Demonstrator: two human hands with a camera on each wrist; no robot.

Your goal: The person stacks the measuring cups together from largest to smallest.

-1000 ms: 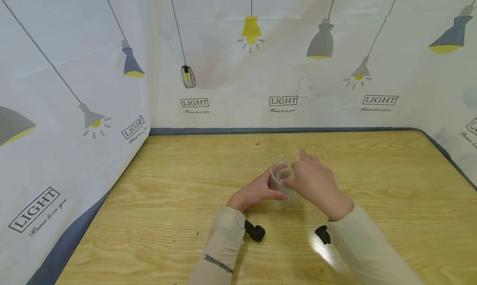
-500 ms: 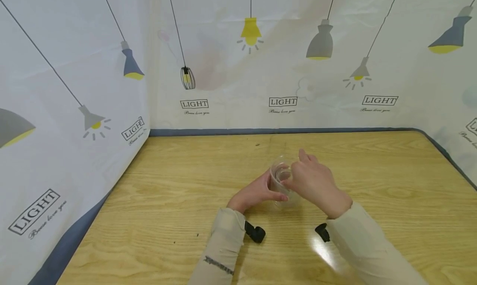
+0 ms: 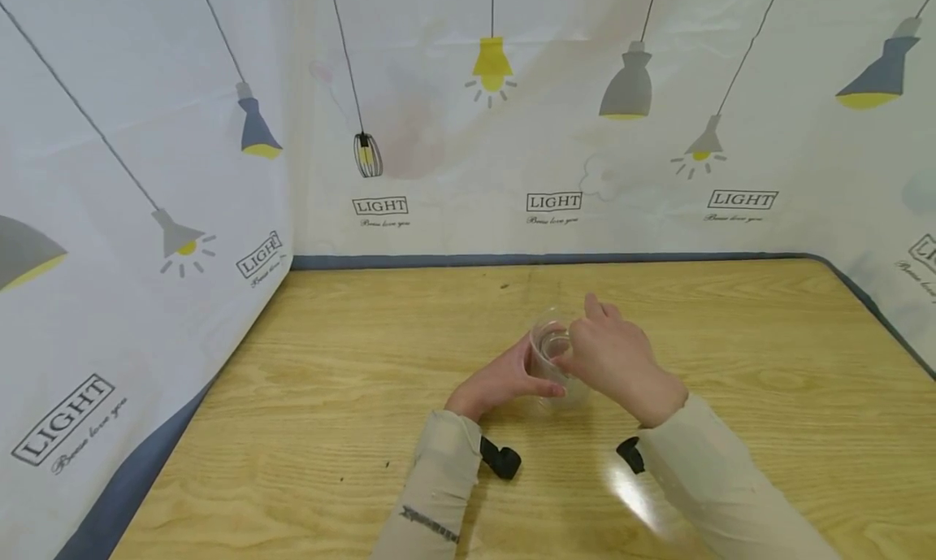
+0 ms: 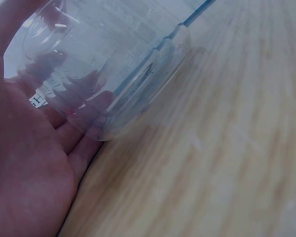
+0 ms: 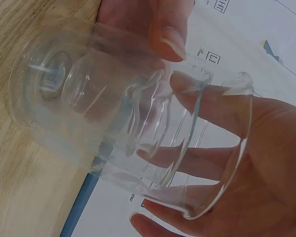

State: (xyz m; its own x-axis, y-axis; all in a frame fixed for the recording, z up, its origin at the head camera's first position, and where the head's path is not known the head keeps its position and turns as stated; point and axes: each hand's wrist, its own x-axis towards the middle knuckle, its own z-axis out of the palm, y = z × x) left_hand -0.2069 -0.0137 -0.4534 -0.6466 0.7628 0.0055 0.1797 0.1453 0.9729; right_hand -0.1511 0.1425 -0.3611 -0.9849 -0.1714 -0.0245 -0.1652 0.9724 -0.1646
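My left hand [image 3: 504,375] wraps the side of a large clear plastic cup [image 3: 543,377], its thumb across the near side. Standing on the wooden table, the cup has a smaller clear cup [image 5: 98,98] nested inside. My right hand [image 3: 617,361] reaches in from above through the large cup's mouth. In the right wrist view the right hand [image 5: 276,153] has its thumb and fingers at the smaller cup's rim, gripping it. The left wrist view has the left hand [image 4: 34,163] around the large cup [image 4: 103,64] close to its base. Transparent walls overlap, so the exact number of nested cups is unclear.
The wooden table [image 3: 329,365] reaches back to a white lamp-print backdrop [image 3: 439,121], which also rises on the left and right sides. A black wrist mount [image 3: 500,458] sticks out at the left cuff and another black mount [image 3: 630,454] at the right cuff.
The view has tilted very slightly. Both hands stay on the cups almost unmoved, and the right forearm has shifted only a little to the left.
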